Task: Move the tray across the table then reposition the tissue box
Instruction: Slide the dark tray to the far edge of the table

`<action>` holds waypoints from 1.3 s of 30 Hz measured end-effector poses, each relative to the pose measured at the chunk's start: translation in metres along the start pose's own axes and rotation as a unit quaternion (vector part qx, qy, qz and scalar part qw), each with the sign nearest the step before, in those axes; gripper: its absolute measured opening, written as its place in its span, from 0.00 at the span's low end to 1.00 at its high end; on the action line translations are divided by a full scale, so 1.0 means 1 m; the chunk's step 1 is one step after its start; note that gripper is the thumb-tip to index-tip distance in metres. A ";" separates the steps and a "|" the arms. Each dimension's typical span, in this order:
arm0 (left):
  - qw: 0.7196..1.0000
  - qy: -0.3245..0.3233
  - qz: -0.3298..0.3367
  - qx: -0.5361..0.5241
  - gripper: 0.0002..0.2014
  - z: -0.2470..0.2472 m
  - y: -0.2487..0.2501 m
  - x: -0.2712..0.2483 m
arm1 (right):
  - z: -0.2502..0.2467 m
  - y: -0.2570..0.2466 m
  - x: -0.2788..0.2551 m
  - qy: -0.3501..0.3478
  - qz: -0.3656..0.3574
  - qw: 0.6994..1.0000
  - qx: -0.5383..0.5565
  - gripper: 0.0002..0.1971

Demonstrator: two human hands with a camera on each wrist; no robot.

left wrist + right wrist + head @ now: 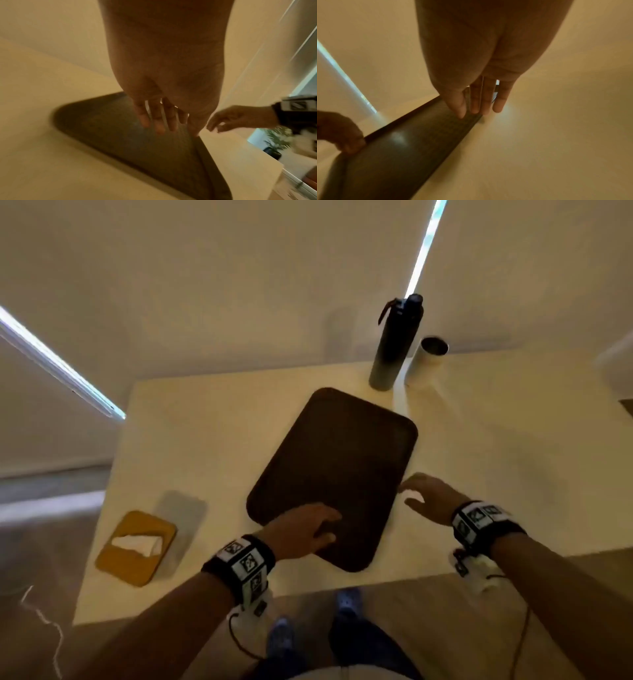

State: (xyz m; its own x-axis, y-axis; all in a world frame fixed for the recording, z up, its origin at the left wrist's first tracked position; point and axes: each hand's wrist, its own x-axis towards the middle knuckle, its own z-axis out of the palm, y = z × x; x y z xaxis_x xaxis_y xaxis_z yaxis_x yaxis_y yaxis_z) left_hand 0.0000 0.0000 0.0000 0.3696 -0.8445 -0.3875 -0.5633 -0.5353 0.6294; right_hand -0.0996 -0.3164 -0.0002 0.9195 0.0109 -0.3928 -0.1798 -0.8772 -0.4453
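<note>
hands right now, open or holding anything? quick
Left hand: open, fingers straight over the near part of the tray; contact unclear.
Right hand: open, fingers straight at the tray's right edge, gripping nothing.

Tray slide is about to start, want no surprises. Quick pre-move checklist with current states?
1. Left hand on tray: ok, it lies on the near corner.
2. Right hand on tray: cannot tell; its fingers reach the right edge, contact is blurred.
3. Tray load: ok, nothing lies on it.
4. Far path: not ok, the dark bottle and white cup stand just beyond the far corner.
5. Left path: ok, the tissue box sits apart from the tray.
</note>
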 end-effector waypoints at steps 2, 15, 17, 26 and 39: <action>0.999 -0.005 0.028 0.024 0.26 0.013 0.014 0.032 | -0.010 0.015 0.023 0.002 -0.021 0.999 -0.027 0.14; 0.998 0.004 -0.059 -0.024 0.35 0.082 0.045 0.099 | -0.024 0.047 0.089 -0.063 -0.220 0.947 -0.226 0.19; 0.997 0.010 -0.067 -0.027 0.34 0.081 0.044 0.099 | -0.023 0.048 0.090 -0.060 -0.242 0.938 -0.240 0.17; 0.994 0.038 -0.103 -0.003 0.29 0.061 0.009 0.049 | 0.005 0.019 0.076 -0.003 -0.281 0.932 -0.228 0.19; 0.964 0.169 -0.205 0.030 0.20 0.009 -0.082 -0.044 | 0.084 -0.095 0.069 0.065 -0.181 0.978 -0.079 0.11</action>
State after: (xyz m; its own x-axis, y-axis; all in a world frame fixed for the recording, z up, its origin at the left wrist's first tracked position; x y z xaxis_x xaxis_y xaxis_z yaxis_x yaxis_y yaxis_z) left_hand 0.0235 0.0809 -0.0410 0.7840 -0.5142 -0.3478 -0.3570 -0.8318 0.4250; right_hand -0.0483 -0.1922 -0.0529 0.9513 0.2830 -0.1225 0.2132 -0.8906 -0.4017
